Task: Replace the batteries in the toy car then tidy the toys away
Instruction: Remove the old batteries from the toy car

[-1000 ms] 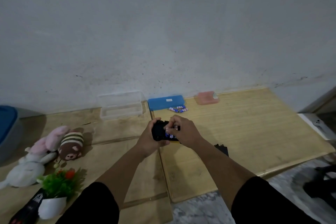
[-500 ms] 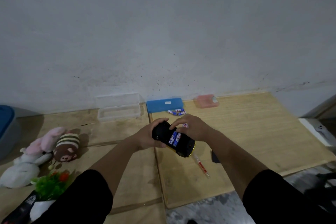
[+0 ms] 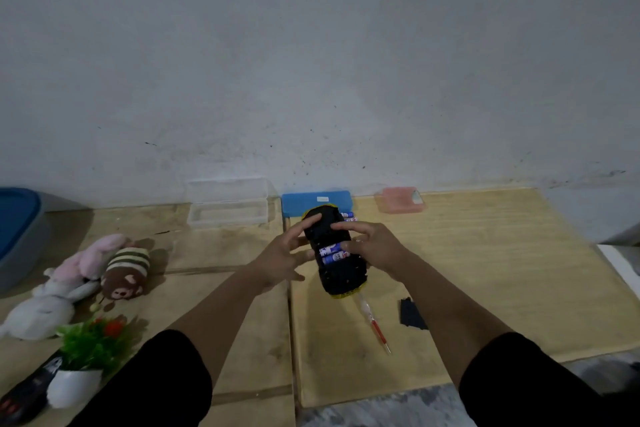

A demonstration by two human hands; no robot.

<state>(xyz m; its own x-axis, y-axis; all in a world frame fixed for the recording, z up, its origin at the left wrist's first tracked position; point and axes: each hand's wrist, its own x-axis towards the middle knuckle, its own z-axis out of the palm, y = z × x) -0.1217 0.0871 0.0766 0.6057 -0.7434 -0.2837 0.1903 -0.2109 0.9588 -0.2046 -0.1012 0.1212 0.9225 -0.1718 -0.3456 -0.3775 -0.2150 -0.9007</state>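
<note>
The toy car [image 3: 337, 274] is held upside down between both hands, its black underside up and yellow trim at both ends. Its battery bay is uncovered, with blue-and-white batteries [image 3: 331, 253] seated inside. My left hand [image 3: 282, 260] grips the car's left side, fingers spread. My right hand [image 3: 375, 248] holds the right side, with fingers resting across the underside and the bay. The black battery cover [image 3: 412, 315] lies on the mat to the right. A red-handled screwdriver [image 3: 375, 328] lies just below the car. Loose batteries [image 3: 349, 216] sit behind the car by the blue box.
Along the wall stand a clear plastic box [image 3: 228, 210], a blue case [image 3: 317, 201] and a pink case [image 3: 400, 199]. At the left are a blue bin [image 3: 19, 232], plush toys [image 3: 86, 274], a potted plant [image 3: 88, 357] and a dark toy [image 3: 26, 392].
The car has turned from slanted to nearly lengthwise away from me and shifted right. My right fingers have come down over the underside and battery bay. The camera has tilted slightly.
</note>
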